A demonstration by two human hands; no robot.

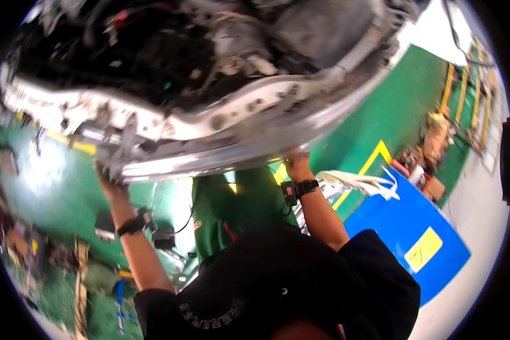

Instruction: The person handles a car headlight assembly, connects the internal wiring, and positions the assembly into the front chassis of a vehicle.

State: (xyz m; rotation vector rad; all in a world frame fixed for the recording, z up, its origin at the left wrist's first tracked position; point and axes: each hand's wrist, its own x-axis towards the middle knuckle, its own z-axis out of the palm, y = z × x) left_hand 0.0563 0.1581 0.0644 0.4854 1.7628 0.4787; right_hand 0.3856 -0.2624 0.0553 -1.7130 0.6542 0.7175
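A long, curved, silvery bumper beam (221, 158) runs across the front of a car with its engine bay (170, 62) exposed. My left hand (112, 184) is at the beam's left end, its fingers partly hidden and blurred against the metal. Further right, my right hand (297, 163) grips the beam from below, and its fingertips are out of sight behind it. Just beyond the beam lies the white front crossmember (153, 124) of the car body. Both wrists carry black straps with small devices.
On the right stands a blue panel (402, 226) with a yellow label, white plastic wrapping (357, 182) beside it. Loose parts (433, 141) lie near a yellow-barred rack (464, 96). More parts and tools (34, 246) lie on the green floor at left. A dark cable hangs by my left wrist.
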